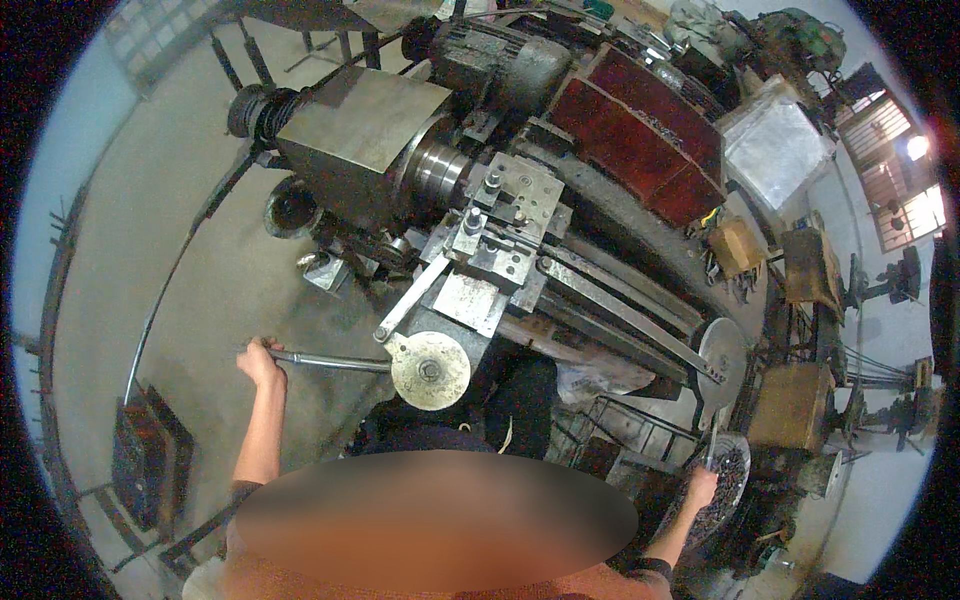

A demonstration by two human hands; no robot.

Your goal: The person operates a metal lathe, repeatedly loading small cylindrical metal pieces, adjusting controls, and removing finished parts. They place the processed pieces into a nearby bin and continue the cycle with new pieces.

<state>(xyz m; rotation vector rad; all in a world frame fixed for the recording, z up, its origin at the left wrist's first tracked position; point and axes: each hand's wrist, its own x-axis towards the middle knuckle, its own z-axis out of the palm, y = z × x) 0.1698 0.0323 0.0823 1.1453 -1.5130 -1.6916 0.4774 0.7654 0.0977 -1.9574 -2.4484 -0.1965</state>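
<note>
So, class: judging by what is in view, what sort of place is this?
Most likely a metalworking machine shop: a big grey metal lathe with a round pale handwheel, a dark round tray of small metal parts, and further machines along the wall.

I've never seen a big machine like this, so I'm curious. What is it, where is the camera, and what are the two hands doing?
The camera sits on a person's head and looks down, so everything bends at the edges. The big grey metal machine is a workshop lathe for shaping metal. The left hand grips a long metal lever beside a round handwheel. The right hand reaches to a round tray of small dark metal bits; whether it holds anything is unclear.
</note>
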